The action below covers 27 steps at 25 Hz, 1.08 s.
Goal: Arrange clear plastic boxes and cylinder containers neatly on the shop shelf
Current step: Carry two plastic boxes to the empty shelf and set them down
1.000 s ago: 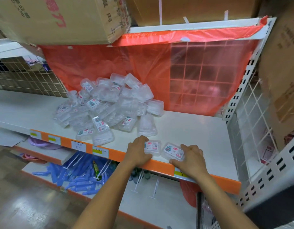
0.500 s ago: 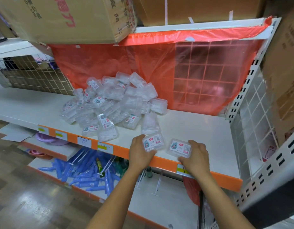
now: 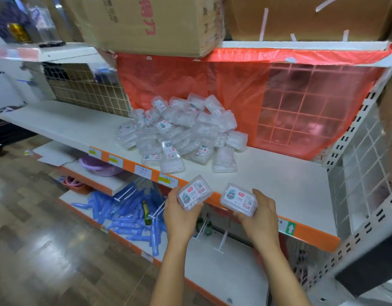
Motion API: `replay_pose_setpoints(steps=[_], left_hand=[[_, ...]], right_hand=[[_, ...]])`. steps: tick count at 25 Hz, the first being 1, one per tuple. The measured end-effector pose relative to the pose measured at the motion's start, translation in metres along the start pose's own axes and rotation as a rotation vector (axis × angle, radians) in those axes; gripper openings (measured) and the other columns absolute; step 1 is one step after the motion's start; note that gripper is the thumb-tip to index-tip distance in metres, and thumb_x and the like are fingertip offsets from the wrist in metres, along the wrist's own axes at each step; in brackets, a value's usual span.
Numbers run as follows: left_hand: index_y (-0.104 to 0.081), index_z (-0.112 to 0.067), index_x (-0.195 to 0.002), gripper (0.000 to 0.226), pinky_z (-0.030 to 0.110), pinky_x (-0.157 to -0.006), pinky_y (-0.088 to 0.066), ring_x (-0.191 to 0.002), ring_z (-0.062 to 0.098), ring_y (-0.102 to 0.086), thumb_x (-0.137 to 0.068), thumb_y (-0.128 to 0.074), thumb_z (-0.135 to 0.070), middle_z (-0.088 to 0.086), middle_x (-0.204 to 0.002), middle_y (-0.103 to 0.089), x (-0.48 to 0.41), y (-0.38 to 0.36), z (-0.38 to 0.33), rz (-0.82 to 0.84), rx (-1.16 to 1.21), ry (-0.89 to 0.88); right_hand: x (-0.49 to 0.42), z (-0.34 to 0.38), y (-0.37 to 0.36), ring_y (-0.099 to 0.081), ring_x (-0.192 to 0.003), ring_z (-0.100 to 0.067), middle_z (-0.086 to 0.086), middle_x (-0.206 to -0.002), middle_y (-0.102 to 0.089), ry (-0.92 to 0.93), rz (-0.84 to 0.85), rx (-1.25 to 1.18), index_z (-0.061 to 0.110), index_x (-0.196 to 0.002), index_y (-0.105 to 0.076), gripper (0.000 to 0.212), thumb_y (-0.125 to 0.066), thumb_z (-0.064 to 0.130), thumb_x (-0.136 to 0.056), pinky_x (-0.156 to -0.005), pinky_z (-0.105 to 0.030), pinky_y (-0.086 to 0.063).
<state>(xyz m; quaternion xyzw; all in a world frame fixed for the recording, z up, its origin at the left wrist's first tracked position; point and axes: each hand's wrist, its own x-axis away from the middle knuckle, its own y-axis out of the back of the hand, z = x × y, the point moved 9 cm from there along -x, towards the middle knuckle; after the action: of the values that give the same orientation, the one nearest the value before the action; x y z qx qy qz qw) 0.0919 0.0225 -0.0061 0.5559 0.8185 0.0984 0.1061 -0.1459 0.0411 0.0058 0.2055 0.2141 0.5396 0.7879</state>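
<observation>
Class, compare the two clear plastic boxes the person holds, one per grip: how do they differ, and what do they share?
The clear rectangular plastic left box, in the left grip, slopes up to the right; the matching right box, in the right grip, slopes down to the right. The left box is held at its left end; the right box at its right end. Both are clear, white-labelled and held off the white shelf.

Holding left forearm (image 3: 166,272) and right forearm (image 3: 281,274) extended up from bottom edge, both bare, angled slightly inward. Cupping left clear box (image 3: 194,192) from below in left hand (image 3: 179,214), thumb along its left edge. Gripping right clear box (image 3: 239,200) in right hand (image 3: 260,219) from the right end, thumb at the far corner; fingers underneath mostly hidden, likely curled. Keeping hands level, near, not touching.
</observation>
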Motion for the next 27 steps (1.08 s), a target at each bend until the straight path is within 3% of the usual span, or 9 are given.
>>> replay_pose_setpoints(steps=[5,9,14,18,21,22,25,27], left_hand=[[-0.046,-0.021,-0.132,0.070,0.031,-0.090,-0.045,-0.110,0.020,-0.056,-0.071,-0.079,-0.020,0.001,-0.120,-0.057,0.005,0.077,0.019,-0.098,-0.097,0.017],[-0.045,-0.022,-0.133,0.073,0.037,-0.092,-0.048,-0.107,0.020,-0.060,-0.069,-0.080,-0.018,-0.001,-0.118,-0.062,0.017,0.137,0.043,-0.152,-0.073,0.049],[-0.047,-0.019,-0.132,0.071,0.029,-0.093,-0.044,-0.112,0.019,-0.055,-0.069,-0.078,-0.013,0.001,-0.122,-0.058,0.029,0.214,0.068,-0.263,-0.113,0.081],[-0.046,-0.018,-0.134,0.073,0.027,-0.093,-0.044,-0.112,0.019,-0.056,-0.069,-0.078,-0.010,0.002,-0.124,-0.060,0.021,0.253,0.076,-0.298,-0.118,0.073],[-0.045,-0.021,-0.135,0.074,0.029,-0.093,-0.045,-0.113,0.018,-0.057,-0.070,-0.077,-0.012,0.000,-0.122,-0.062,0.004,0.273,0.089,-0.313,-0.130,0.097],[-0.045,-0.022,-0.135,0.073,0.031,-0.093,-0.046,-0.112,0.017,-0.058,-0.070,-0.077,-0.012,-0.001,-0.121,-0.063,-0.004,0.278,0.092,-0.316,-0.134,0.102],[-0.047,-0.022,-0.134,0.074,0.021,-0.087,-0.043,-0.107,0.012,-0.059,-0.069,-0.078,-0.012,-0.005,-0.117,-0.064,-0.039,0.290,0.096,-0.331,-0.145,0.109],[-0.046,-0.021,-0.136,0.074,0.016,-0.081,-0.040,-0.105,0.011,-0.059,-0.070,-0.079,-0.012,-0.004,-0.118,-0.064,-0.069,0.297,0.098,-0.340,-0.153,0.121]], right_hand=[[0.029,0.038,-0.033,-0.039,-0.125,-0.023,-0.011,-0.135,-0.042,0.074,0.085,0.024,0.011,-0.139,-0.038,0.077,-0.076,0.013,-0.072,-0.090,-0.018,-0.027],[0.062,0.072,-0.076,-0.043,-0.120,-0.026,-0.017,-0.130,-0.047,0.145,0.146,0.052,0.008,-0.137,-0.042,0.076,-0.078,0.013,-0.070,-0.086,-0.017,-0.027],[0.105,0.104,-0.140,-0.043,-0.123,-0.025,-0.015,-0.133,-0.048,0.180,0.278,0.059,0.009,-0.136,-0.044,0.076,-0.078,0.012,-0.069,-0.096,-0.025,-0.032],[0.117,0.133,-0.179,-0.047,-0.121,-0.025,-0.011,-0.134,-0.044,0.194,0.365,0.034,0.011,-0.136,-0.043,0.074,-0.074,0.009,-0.069,-0.097,-0.022,-0.033],[0.109,0.146,-0.211,-0.063,-0.099,-0.033,-0.007,-0.127,-0.050,0.189,0.409,-0.011,0.023,-0.133,-0.043,0.076,-0.065,0.025,-0.060,-0.086,-0.044,-0.052],[0.103,0.150,-0.221,-0.063,-0.099,-0.033,-0.006,-0.127,-0.050,0.195,0.416,-0.030,0.025,-0.133,-0.041,0.077,-0.065,0.025,-0.060,-0.085,-0.046,-0.052],[0.074,0.165,-0.254,-0.048,-0.121,-0.024,-0.006,-0.136,-0.044,0.227,0.432,-0.027,0.018,-0.138,-0.040,0.076,-0.071,0.008,-0.071,-0.094,-0.023,-0.034],[0.050,0.182,-0.281,-0.043,-0.125,-0.021,-0.006,-0.138,-0.044,0.269,0.459,-0.036,0.017,-0.139,-0.040,0.076,-0.073,0.006,-0.071,-0.091,-0.018,-0.030]])
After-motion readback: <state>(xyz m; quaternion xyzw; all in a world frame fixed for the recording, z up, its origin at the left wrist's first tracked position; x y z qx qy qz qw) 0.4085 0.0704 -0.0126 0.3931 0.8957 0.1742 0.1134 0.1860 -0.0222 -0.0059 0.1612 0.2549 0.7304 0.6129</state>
